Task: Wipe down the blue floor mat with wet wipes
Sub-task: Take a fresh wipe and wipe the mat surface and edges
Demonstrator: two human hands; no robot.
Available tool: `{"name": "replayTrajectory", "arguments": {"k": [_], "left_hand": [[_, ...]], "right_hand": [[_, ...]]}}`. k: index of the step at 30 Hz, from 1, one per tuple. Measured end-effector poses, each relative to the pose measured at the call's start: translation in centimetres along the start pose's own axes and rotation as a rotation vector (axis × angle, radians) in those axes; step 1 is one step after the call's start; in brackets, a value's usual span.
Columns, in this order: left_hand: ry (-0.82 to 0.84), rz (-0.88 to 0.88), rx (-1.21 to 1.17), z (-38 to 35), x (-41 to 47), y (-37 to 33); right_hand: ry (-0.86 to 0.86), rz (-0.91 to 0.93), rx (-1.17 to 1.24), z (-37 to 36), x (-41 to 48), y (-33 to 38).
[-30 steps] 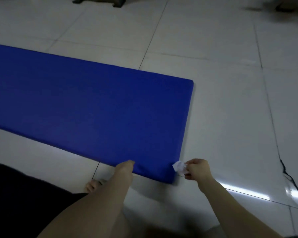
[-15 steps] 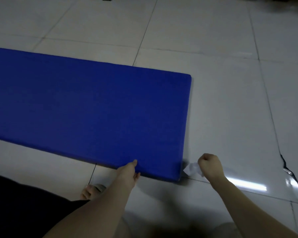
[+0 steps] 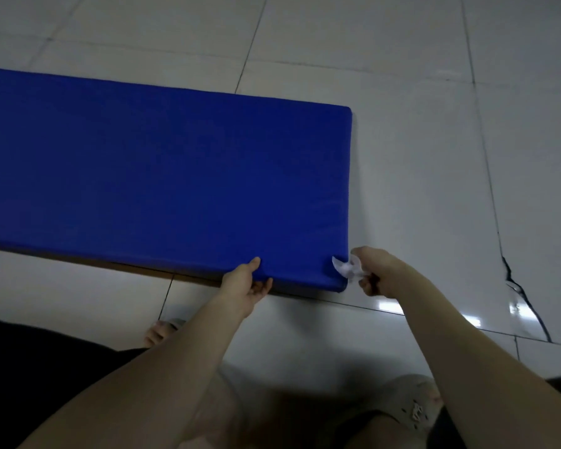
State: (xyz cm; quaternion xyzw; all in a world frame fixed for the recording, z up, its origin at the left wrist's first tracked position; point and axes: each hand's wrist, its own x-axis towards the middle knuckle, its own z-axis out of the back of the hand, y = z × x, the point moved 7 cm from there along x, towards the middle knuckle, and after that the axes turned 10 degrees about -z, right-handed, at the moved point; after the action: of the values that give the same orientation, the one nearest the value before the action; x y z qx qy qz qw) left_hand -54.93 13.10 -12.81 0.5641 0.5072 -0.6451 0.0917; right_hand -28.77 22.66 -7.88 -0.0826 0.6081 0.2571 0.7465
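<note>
A thick blue floor mat (image 3: 162, 176) lies on the pale tiled floor, running off the left edge of the view. My left hand (image 3: 245, 281) grips its near edge, thumb on top and fingers under, with that edge raised slightly. My right hand (image 3: 374, 270) is closed on a crumpled white wet wipe (image 3: 345, 266) and presses it against the mat's near right corner.
Pale glossy floor tiles (image 3: 434, 157) surround the mat. A dark crack (image 3: 518, 286) runs through the tile at the right. My feet show near the bottom, one in a grey slipper (image 3: 405, 406), and dark clothing fills the lower left.
My right hand went out to the right of the corner, then came back and put the wipe on the corner. My left hand curled its fingers under the near edge.
</note>
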Motion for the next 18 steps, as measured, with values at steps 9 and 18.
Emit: {"name": "replayTrajectory", "arguments": {"k": [9, 18], "left_hand": [[0.007, -0.075, -0.134, -0.7, -1.6, -1.5], [0.037, -0.106, -0.187, -3.7, -2.9, 0.4]], "right_hand": [[-0.003, 0.111, 0.094, -1.8, -2.7, 1.5], [-0.119, 0.354, 0.113, 1.4, -5.1, 1.7]]}}
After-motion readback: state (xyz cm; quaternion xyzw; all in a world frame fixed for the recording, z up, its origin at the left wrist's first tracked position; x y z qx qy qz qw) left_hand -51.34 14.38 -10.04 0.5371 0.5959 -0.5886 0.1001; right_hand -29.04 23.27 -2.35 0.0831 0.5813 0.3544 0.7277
